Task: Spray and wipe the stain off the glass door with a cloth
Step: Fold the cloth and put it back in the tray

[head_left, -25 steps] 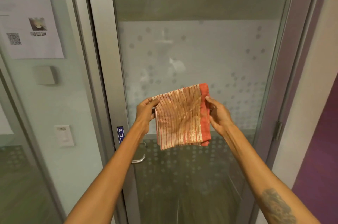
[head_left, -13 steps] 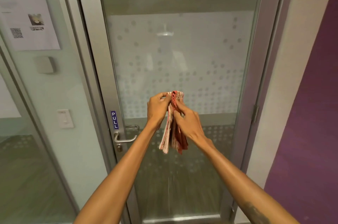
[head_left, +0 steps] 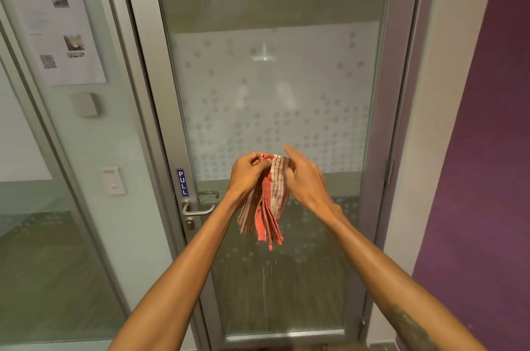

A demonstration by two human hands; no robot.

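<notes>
A glass door (head_left: 272, 78) with a frosted dotted band and a grey metal frame stands shut straight ahead. In front of it I hold an orange-and-cream striped cloth (head_left: 266, 207), folded and hanging down in layers. My left hand (head_left: 246, 174) pinches its top edge. My right hand (head_left: 304, 175) presses against the cloth's right side, its index finger stretched out. No spray bottle is in view. A pale drip streak (head_left: 265, 287) runs down the lower glass.
A lever handle (head_left: 198, 211) and a blue PULL label (head_left: 182, 182) sit on the door's left stile. A glass side panel at left carries a paper notice (head_left: 60, 32), a grey box (head_left: 84, 104) and a white switch (head_left: 113, 180). A purple wall (head_left: 487, 149) stands at right.
The cloth, spread flat between both hands a second ago, is now folded into a hanging bundle. My hands have come together at its top; the view shifted slightly.
</notes>
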